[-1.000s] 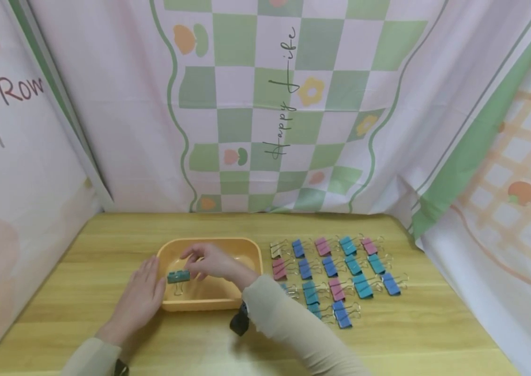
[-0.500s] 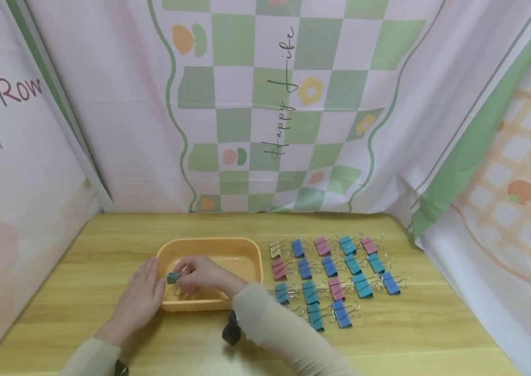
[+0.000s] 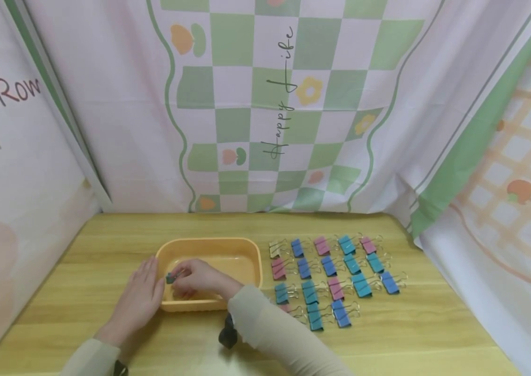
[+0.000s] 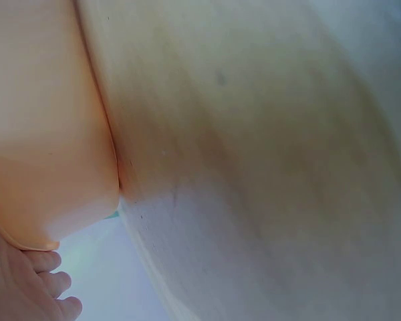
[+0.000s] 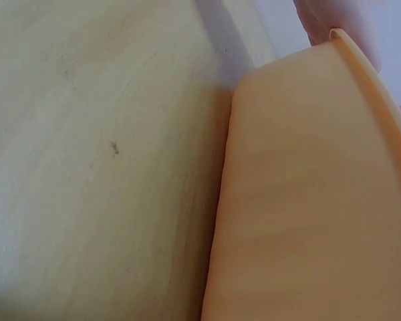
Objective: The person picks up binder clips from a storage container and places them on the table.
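Note:
An orange plastic bin (image 3: pixel 242 305) sits on the table, its outer wall (image 5: pixel 307 187) filling much of the right wrist view. My right hand (image 3: pixel 201 277) reaches inside near the bin's left end. Its fingertips pinch a small teal binder clip (image 3: pixel 170 278), mostly covered by the hand, with a bit of wire handle showing. My left hand (image 3: pixel 139 292) lies along the bin's left side, fingers straight and touching the rim. In the left wrist view, that hand's fingers (image 4: pixel 50 281) extend past the bin wall (image 4: pixel 47 120).
Several rows of blue, teal, pink and yellow binder clips (image 3: pixel 310 292) lie right of the bin, wire handles pointing right. One pink clip (image 3: pixel 285 308) is partly behind the right sleeve (image 3: pixel 284 334). Fabric curtains (image 3: pixel 119 104) border the table's back and sides.
My right hand has moved slightly left and down, closing over the teal clip. The clip has turned and is now mostly hidden. My left hand stays against the bin.

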A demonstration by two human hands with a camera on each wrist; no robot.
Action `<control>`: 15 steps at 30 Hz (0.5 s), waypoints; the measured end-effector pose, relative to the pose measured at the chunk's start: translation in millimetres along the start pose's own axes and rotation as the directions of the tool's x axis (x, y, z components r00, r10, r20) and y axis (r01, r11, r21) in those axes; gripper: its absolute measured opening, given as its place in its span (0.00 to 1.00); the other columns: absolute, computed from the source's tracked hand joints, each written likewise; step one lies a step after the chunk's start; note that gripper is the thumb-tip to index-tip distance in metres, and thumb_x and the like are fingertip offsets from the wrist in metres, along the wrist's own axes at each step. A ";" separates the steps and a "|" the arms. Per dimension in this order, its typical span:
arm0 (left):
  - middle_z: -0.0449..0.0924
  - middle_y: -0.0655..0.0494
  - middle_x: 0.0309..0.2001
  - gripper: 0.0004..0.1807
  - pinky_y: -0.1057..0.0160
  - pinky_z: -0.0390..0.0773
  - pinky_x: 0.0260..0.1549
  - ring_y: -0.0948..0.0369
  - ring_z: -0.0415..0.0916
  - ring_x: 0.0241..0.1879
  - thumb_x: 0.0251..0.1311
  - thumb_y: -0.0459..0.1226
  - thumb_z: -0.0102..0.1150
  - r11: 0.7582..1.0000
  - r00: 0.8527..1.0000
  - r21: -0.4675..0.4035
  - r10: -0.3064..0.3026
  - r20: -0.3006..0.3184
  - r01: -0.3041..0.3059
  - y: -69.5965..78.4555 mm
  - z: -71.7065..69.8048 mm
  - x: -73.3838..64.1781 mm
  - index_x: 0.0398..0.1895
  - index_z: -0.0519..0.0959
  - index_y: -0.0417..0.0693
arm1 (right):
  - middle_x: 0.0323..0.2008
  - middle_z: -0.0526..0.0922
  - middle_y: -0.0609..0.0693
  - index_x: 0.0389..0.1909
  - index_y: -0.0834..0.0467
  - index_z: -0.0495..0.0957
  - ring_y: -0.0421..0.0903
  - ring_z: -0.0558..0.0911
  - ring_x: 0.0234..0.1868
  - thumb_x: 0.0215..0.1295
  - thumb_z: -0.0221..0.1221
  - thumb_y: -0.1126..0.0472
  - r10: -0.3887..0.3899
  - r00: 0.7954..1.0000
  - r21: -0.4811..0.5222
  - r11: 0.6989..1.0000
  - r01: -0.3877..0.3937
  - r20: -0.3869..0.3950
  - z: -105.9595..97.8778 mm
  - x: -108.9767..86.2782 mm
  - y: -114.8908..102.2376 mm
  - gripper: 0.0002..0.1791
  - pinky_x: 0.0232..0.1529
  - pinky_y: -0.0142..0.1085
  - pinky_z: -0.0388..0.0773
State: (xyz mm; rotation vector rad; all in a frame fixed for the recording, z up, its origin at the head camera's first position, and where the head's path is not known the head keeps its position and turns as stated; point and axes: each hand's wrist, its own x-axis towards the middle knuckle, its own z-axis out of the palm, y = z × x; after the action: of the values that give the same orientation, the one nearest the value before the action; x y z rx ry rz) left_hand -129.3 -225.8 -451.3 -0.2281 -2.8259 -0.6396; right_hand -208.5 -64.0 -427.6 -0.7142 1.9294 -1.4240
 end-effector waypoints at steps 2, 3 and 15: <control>0.47 0.28 0.66 0.31 0.41 0.46 0.62 0.37 0.44 0.65 0.70 0.40 0.35 1.000 1.000 0.000 0.000 -0.003 0.000 0.1 0.0 -0.2 0.65 0.49 0.22 | 0.29 0.82 0.58 0.45 0.70 0.74 0.48 0.82 0.27 0.58 0.55 0.72 0.006 1.000 0.001 1.000 -0.006 0.000 0.8 0.2 -0.3 0.13 0.28 0.37 0.81; 0.47 0.28 0.66 0.31 0.41 0.46 0.62 0.37 0.44 0.65 0.70 0.40 0.35 1.000 1.000 -0.002 0.000 -0.004 0.000 0.1 0.0 -0.3 0.65 0.49 0.22 | 0.29 0.82 0.58 0.45 0.70 0.74 0.48 0.82 0.27 0.59 0.55 0.71 0.010 1.000 -0.001 1.000 -0.010 -0.002 1.2 0.1 -0.3 0.13 0.28 0.37 0.81; 0.47 0.30 0.67 0.31 0.41 0.46 0.62 0.38 0.44 0.66 0.70 0.40 0.36 1.000 1.000 -0.012 -0.013 -0.002 0.013 0.2 0.4 -1.2 0.66 0.48 0.23 | 0.29 0.81 0.55 0.38 0.67 0.76 0.49 0.81 0.25 0.61 0.57 0.68 -0.010 0.998 -0.005 1.000 0.010 -0.058 -1.7 -2.8 3.2 0.06 0.26 0.36 0.81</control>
State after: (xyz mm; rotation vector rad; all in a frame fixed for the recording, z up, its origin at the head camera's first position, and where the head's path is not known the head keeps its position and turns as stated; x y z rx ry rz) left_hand -128.1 -225.6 -451.8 -0.2110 -2.8249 -0.6597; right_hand -208.0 -60.0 -429.9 -0.6927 1.9766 -1.4616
